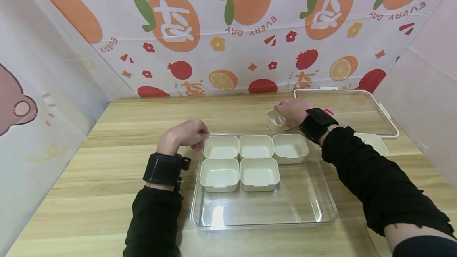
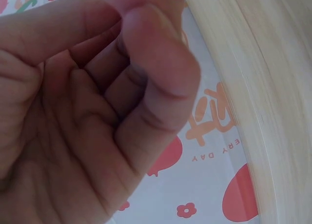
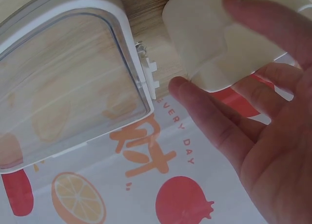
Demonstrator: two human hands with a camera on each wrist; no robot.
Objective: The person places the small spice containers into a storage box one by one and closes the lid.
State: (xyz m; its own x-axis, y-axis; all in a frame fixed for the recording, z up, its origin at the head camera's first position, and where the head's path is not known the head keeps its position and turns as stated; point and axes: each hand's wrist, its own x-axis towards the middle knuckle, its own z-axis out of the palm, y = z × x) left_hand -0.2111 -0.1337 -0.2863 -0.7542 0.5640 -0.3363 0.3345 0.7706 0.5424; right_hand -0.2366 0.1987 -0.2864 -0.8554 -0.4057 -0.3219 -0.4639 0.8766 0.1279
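While your right hand pinches cream bin beyond clear tray, your left hand curls fingers by tray's far-left corner, grip unclear; far curtain reads "EVERY DAY".

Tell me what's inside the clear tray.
Five small cream boxes sit in the clear tray: three in the far row, two in the near row. The boxes cover parts of the tray's floor, so nothing beneath them can be seen.
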